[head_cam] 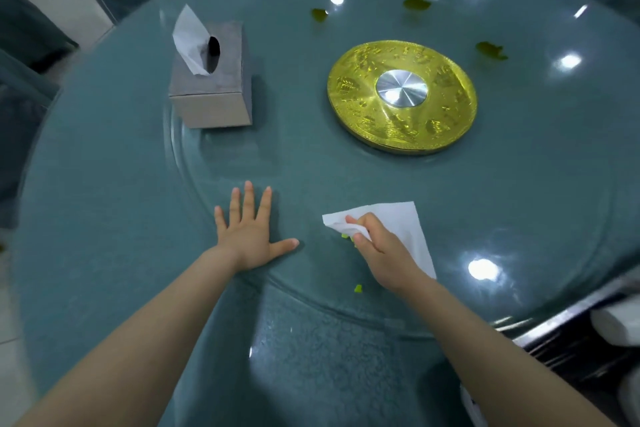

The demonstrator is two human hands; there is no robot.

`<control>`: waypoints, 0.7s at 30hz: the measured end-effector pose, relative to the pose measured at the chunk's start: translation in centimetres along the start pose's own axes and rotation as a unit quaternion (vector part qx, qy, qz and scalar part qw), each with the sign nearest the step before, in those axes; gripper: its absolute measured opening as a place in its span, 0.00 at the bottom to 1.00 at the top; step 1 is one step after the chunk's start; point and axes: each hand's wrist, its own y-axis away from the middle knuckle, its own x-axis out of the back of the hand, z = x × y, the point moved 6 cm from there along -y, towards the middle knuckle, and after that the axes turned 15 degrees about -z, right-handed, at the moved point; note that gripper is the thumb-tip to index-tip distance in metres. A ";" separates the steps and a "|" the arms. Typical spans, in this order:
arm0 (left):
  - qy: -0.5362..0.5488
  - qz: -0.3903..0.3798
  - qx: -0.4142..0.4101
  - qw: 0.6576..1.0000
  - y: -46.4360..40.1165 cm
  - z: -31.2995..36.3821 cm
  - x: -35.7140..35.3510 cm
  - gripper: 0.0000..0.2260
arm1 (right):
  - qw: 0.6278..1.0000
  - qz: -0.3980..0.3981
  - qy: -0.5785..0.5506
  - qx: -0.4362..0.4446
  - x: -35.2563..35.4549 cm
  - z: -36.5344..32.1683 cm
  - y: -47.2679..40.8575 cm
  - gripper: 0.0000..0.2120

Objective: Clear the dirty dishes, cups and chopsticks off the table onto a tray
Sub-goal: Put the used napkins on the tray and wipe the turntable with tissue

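Note:
My left hand [247, 230] lies flat on the glass turntable [519, 184], fingers spread and straight. To its right, my right hand [375, 246] pinches a white paper tissue [405, 222] that lies spread on the glass. Small bright green food scraps [357, 288] sit just below the tissue and under my fingers. No dishes, cups or chopsticks show on the table.
A grey tissue box [213, 90] with a tissue sticking up stands at the left. A gold disc with a silver hub [401, 94] sits at the turntable's centre. Dark green leaf bits [490, 50] lie beyond it. A dark cart edge [588, 340] shows at the lower right.

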 end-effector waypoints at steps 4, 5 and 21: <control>0.014 -0.021 -0.003 1.000 1.1 1.9 -1.4 0.51 | 0.999 0.020 -0.023 -0.019 -0.8 1.0 3.5 0.08; 0.016 -0.026 -0.004 1.000 1.4 2.4 -1.8 0.51 | 0.999 0.023 -0.031 -0.020 -1.1 1.4 4.3 0.08; 0.086 -0.076 0.006 0.993 4.7 8.9 -5.3 0.55 | 0.982 0.103 0.158 -0.015 -0.2 3.8 11.8 0.22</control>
